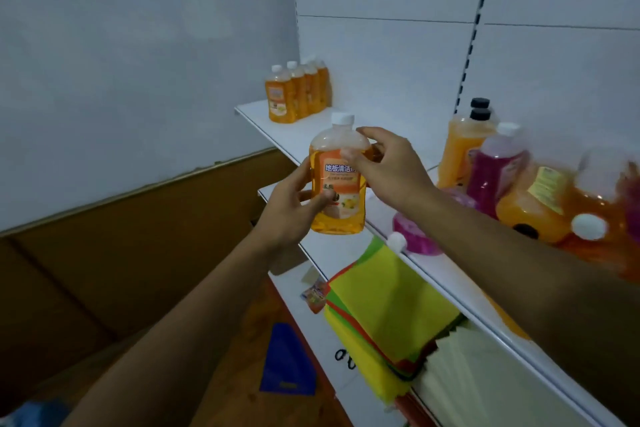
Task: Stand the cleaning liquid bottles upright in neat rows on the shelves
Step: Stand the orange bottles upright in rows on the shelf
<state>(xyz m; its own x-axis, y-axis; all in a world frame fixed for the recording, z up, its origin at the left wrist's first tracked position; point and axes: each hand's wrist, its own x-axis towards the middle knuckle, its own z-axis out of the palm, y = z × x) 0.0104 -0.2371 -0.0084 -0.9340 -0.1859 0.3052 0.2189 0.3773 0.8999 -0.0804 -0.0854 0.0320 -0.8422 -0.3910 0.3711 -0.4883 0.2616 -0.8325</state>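
I hold an orange cleaning liquid bottle (337, 180) with a white cap upright in front of the shelves. My left hand (291, 208) grips its lower left side. My right hand (384, 166) pinches its upper right shoulder. A neat row of several orange bottles (298, 92) stands at the far left end of the upper shelf (263, 128). To the right, orange bottles with black caps (464, 142) and a pink bottle (495, 166) stand upright, while other orange bottles (540, 215) and a pink bottle (415, 232) lie on their sides.
Below the upper shelf, a stack of yellow, green and red cloths (388, 319) lies on a lower shelf (346, 367). A blue flat object (287, 364) rests on the wooden floor. A grey wall (121, 62) is to the left.
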